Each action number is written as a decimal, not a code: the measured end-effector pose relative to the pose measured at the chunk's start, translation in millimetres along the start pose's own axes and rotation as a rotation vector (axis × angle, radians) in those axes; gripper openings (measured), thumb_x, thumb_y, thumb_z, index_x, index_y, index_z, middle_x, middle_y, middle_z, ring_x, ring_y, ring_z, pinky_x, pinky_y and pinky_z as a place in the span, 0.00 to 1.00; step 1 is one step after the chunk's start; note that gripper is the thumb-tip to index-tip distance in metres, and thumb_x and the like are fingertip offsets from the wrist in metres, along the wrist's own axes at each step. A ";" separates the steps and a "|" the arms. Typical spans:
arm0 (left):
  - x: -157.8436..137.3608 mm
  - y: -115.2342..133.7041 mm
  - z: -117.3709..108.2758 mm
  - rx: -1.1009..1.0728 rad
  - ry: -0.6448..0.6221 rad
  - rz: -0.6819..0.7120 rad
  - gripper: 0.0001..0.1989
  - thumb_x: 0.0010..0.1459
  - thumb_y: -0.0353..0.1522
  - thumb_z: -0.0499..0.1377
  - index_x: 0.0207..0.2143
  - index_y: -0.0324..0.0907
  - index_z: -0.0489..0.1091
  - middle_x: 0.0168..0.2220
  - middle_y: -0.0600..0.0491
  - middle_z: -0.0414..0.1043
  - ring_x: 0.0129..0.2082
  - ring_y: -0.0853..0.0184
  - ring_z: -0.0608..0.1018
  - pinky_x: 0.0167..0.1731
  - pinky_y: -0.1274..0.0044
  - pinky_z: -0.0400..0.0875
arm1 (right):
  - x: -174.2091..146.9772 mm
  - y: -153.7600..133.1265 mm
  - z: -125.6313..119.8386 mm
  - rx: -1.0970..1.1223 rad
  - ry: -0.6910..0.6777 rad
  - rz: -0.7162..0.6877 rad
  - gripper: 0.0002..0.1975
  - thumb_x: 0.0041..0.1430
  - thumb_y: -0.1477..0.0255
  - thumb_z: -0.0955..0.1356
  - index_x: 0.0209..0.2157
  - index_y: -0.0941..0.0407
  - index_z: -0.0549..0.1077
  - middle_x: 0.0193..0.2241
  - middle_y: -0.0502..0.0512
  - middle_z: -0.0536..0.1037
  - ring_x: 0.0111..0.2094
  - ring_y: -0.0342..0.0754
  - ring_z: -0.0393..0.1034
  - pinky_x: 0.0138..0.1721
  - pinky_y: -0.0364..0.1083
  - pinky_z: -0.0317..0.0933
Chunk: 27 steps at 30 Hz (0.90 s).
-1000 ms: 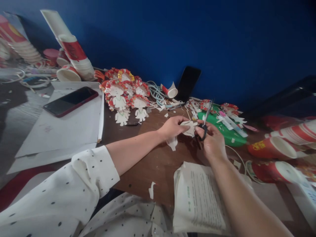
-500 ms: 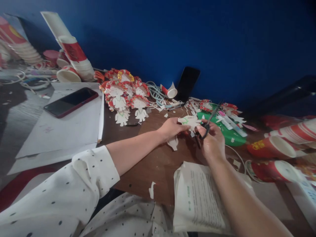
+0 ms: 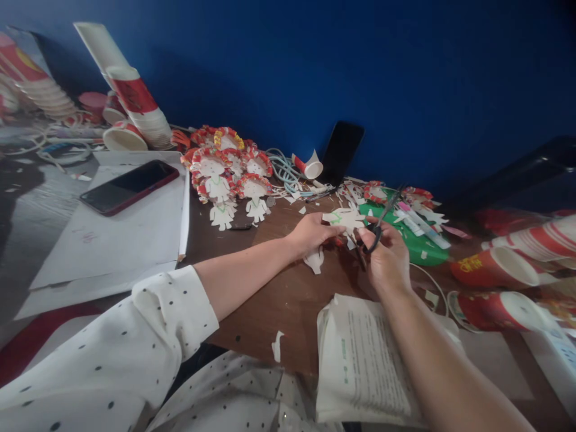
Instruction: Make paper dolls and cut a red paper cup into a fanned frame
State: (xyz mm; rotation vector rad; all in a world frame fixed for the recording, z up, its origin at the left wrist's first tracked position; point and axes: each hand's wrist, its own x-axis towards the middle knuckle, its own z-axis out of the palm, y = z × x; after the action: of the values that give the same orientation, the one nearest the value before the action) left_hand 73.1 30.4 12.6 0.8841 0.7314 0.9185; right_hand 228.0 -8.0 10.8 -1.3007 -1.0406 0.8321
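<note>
Left grip (image 3: 311, 235) and right grip (image 3: 387, 252) meet at a white paper figure (image 3: 349, 219)

The left grip is a close pinch, thumb on top, on the near left part of the figure, which is held level above the brown counter (image 3: 252, 318), roughly midway across the view. Green lines are drawn on its left end; narrow limbs stick out at the right. The right grip is closed around a pair of scissors (image 3: 378, 227) with dark handles, blades pointing away from the body, while its thumb and fingertip touch the figure's right end.

The figure looks like thin card: very light, a little springy, easily creased. Its slim limbs would probably bend or tear first, so the broad middle seems the safest place to hold, between flat fingertips with little pressure.

Just below the left grip lies another white cutout (image 3: 315, 261). Beyond the grips, paper scraps lead to a piled group of paper dolls (image 3: 220, 165) with frilled red hair, and a dark phone (image 3: 344, 150) leans against the blue wall (image 3: 279, 72). A green sheet (image 3: 391, 237) lies behind the right grip. Nearer the body rests a folded printed packet (image 3: 357, 360); red-and-white paper cups (image 3: 490, 267) stand out at the far right.
</note>
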 end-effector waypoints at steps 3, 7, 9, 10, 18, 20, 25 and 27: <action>-0.5 2.7 0.8 0.035 0.041 0.005 0.07 0.50 0.27 0.64 0.30 0.36 0.68 0.19 0.56 0.68 0.16 0.76 0.69 0.20 0.81 0.65 | -0.4 -5.4 -0.3 -0.102 -0.015 0.000 0.23 0.45 0.64 0.74 0.44 0.54 0.73 0.28 0.48 0.75 0.27 0.43 0.70 0.27 0.41 0.61; 2.4 8.0 -4.1 0.105 0.110 0.034 0.06 0.51 0.29 0.63 0.29 0.37 0.67 0.20 0.56 0.67 0.16 0.76 0.67 0.19 0.81 0.62 | 3.9 -12.9 -5.2 -0.230 0.026 0.018 0.28 0.42 0.61 0.75 0.45 0.56 0.71 0.26 0.50 0.76 0.26 0.47 0.71 0.27 0.44 0.64; 5.3 12.1 -9.2 0.162 0.195 0.080 0.07 0.50 0.30 0.63 0.29 0.38 0.67 0.21 0.55 0.69 0.18 0.75 0.69 0.20 0.80 0.63 | 7.8 -14.0 -10.9 -0.335 0.055 -0.004 0.28 0.41 0.59 0.75 0.43 0.57 0.72 0.26 0.52 0.77 0.27 0.49 0.72 0.29 0.46 0.65; 6.9 14.3 -12.0 0.186 0.249 0.113 0.07 0.50 0.30 0.63 0.30 0.38 0.67 0.22 0.55 0.69 0.19 0.74 0.70 0.21 0.80 0.63 | 9.8 -13.9 -14.4 -0.413 0.073 -0.039 0.27 0.42 0.59 0.75 0.42 0.57 0.73 0.27 0.54 0.78 0.28 0.50 0.73 0.30 0.47 0.66; 12.9 20.6 -23.5 0.274 0.447 0.256 0.11 0.51 0.30 0.58 0.39 0.40 0.67 0.24 0.55 0.70 0.21 0.74 0.71 0.21 0.81 0.61 | 17.3 -15.3 -34.8 -1.101 0.058 -0.089 0.19 0.49 0.55 0.69 0.41 0.47 0.77 0.33 0.54 0.81 0.33 0.55 0.74 0.32 0.49 0.61; 12.7 20.0 -24.7 0.318 0.458 0.274 0.09 0.52 0.31 0.58 0.38 0.40 0.67 0.22 0.56 0.68 0.19 0.74 0.69 0.21 0.81 0.60 | 19.5 -16.5 -37.2 -1.220 0.031 -0.050 0.19 0.48 0.53 0.69 0.41 0.46 0.78 0.34 0.55 0.81 0.34 0.57 0.74 0.30 0.49 0.60; 12.4 19.4 -27.5 0.373 0.472 0.271 0.05 0.53 0.33 0.58 0.30 0.40 0.66 0.19 0.56 0.66 0.17 0.75 0.65 0.21 0.80 0.59 | 24.3 -14.1 -41.6 -1.396 -0.024 -0.009 0.22 0.49 0.56 0.68 0.45 0.47 0.76 0.40 0.59 0.79 0.37 0.62 0.73 0.29 0.51 0.59; 12.6 19.1 -27.7 0.375 0.467 0.267 0.05 0.53 0.33 0.59 0.30 0.41 0.66 0.18 0.57 0.65 0.17 0.75 0.64 0.21 0.80 0.58 | 25.0 -12.6 -42.7 -1.401 -0.048 -0.016 0.23 0.49 0.57 0.68 0.47 0.47 0.75 0.41 0.60 0.79 0.38 0.61 0.73 0.29 0.51 0.59</action>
State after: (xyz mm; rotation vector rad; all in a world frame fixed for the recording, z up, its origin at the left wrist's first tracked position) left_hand 48.6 56.6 14.9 1.1288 1.2355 1.2722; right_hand 275.5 -1.0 27.9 -2.3871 -1.7598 -0.0207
